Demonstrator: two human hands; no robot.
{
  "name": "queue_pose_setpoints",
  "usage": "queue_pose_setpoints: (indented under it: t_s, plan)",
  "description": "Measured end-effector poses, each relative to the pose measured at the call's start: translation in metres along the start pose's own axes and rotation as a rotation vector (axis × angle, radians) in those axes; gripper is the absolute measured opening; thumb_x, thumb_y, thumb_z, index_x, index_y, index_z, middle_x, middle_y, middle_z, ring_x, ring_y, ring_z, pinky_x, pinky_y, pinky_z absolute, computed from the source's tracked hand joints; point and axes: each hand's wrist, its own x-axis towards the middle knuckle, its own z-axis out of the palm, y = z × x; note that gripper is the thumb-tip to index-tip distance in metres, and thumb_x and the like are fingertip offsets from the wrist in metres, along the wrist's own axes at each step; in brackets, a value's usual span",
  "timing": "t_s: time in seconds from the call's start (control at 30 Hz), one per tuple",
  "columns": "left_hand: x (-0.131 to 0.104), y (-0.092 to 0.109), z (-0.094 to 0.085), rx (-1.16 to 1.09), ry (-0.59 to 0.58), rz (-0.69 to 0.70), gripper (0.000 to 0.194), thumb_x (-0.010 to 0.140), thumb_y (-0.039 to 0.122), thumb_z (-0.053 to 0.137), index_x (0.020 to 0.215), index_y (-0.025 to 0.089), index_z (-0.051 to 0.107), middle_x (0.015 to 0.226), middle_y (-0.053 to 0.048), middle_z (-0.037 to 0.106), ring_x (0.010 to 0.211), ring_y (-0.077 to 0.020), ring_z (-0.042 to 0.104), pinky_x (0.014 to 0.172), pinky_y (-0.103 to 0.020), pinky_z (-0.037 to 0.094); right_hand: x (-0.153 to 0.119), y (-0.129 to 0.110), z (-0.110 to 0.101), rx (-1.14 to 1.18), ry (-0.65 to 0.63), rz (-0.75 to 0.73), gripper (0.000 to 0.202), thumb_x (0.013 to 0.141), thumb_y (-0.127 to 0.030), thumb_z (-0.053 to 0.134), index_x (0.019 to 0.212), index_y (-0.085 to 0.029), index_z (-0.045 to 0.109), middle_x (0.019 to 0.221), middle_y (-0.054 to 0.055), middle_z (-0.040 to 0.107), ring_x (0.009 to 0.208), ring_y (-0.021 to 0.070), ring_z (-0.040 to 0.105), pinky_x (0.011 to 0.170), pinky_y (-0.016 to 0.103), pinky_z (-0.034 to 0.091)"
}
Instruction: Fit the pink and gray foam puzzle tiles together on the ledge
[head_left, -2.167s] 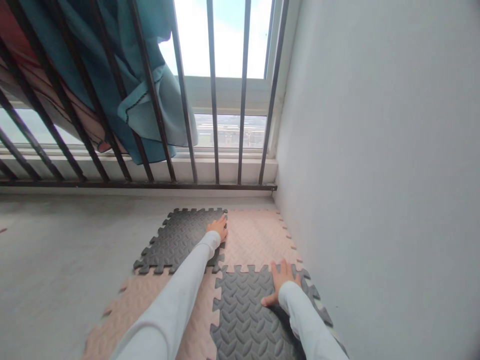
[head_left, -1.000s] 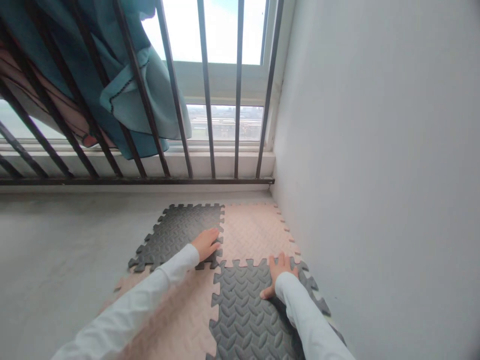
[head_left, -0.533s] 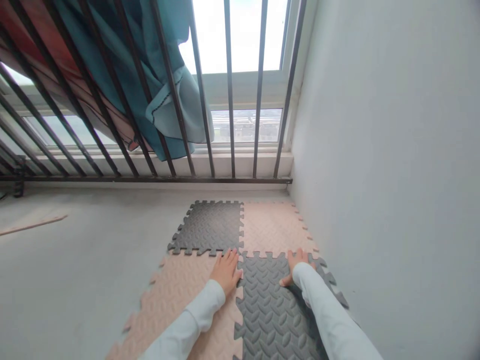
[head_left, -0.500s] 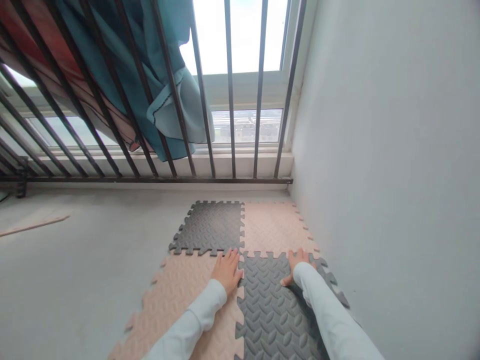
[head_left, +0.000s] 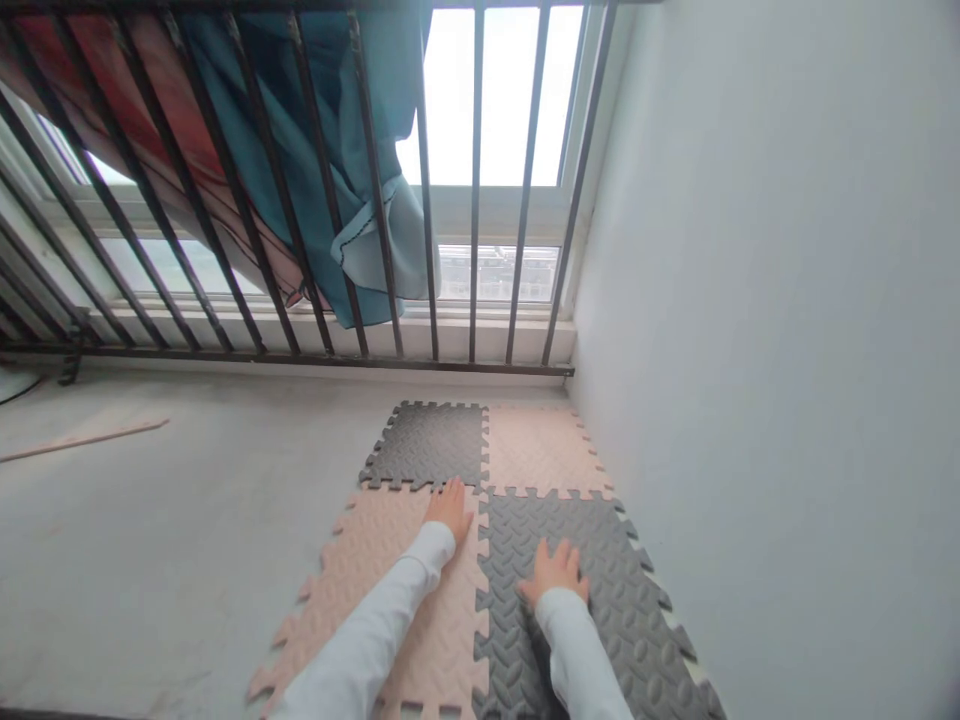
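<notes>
Four-cornered foam puzzle mats lie on the floor in a checker pattern. My left hand [head_left: 449, 512] rests flat at the far edge of the near pink foam mat [head_left: 375, 600], its fingertips by the seam with the far grey foam mat [head_left: 427, 445]. Over the near grey foam mat [head_left: 622, 620] is my right hand [head_left: 556, 574], fingers spread and holding nothing; whether it touches the mat I cannot tell. A far pink foam mat [head_left: 547, 450] joins the two grey ones, beside the wall.
A white wall [head_left: 750, 350] rises along the right. Dark metal railing [head_left: 300, 355] crosses in front of a window, with teal and red cloth [head_left: 300, 170] hanging behind its bars. A thin wooden strip [head_left: 90, 438] lies on the grey floor [head_left: 187, 550] at left.
My right hand has moved left and nearer to me, off the far seam to the middle of the near grey mat. My left hand stays near the seam. The view has tilted up slightly.
</notes>
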Motion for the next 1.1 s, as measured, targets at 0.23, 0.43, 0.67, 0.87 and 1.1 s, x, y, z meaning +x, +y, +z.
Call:
queue_pose_setpoints:
  t_s: [0.23,0.43,0.67,0.87,1.1]
  plan:
    - [0.003,-0.004,0.001,-0.036,-0.081,-0.037,0.06,0.079,0.034,0.029,0.135,0.013,0.025,0.144,-0.007,0.016,0.132,-0.023,0.014,0.105,-0.044,0.019,-0.072,-0.045,0.056,-0.002,-0.078,-0.013,0.08,0.062,-0.044,0.062,0.131,-0.016,0.033,0.139,0.022,0.021,0.126,0.0376,0.017,0.085,0.062,0.03]
    - [0.003,-0.014,-0.005,-0.006,-0.097,0.038,0.06,0.078,0.038,0.031,0.134,0.017,0.026,0.144,-0.005,0.018,0.132,-0.0222,0.013,0.106,-0.046,0.013,-0.08,-0.044,0.069,-0.067,0.019,-0.062,0.076,0.065,-0.054,0.055,0.129,-0.019,0.036,0.136,0.021,0.027,0.125,0.0364,0.023,0.084,0.064,0.03]
    - [-0.006,-0.025,0.012,-0.039,0.001,-0.108,0.064,0.077,0.037,0.033,0.134,0.009,0.024,0.144,-0.011,0.015,0.132,-0.0227,0.014,0.106,-0.042,0.017,-0.083,-0.041,0.059,-0.027,-0.048,-0.093,0.077,0.068,-0.051,0.053,0.131,-0.014,0.032,0.138,0.023,0.022,0.127,0.0373,0.017,0.088,0.064,0.025]
    - [-0.003,-0.034,-0.012,-0.036,-0.069,-0.049,0.057,0.078,0.04,0.033,0.131,0.016,0.033,0.14,-0.008,0.03,0.127,-0.0194,0.027,0.107,-0.04,0.014,-0.087,-0.04,0.053,-0.039,-0.059,-0.089,0.075,0.07,-0.051,0.052,0.132,-0.015,0.03,0.139,0.022,0.02,0.127,0.0352,0.016,0.09,0.062,0.025]
    - [-0.013,-0.075,-0.004,0.008,-0.041,-0.213,0.059,0.08,0.039,0.028,0.135,0.016,0.025,0.144,-0.007,0.016,0.131,-0.0199,0.016,0.106,-0.043,0.015,-0.088,-0.04,0.055,-0.05,-0.015,-0.09,0.07,0.071,-0.048,0.051,0.131,-0.017,0.033,0.138,0.02,0.023,0.127,0.0338,0.019,0.089,0.062,0.025]
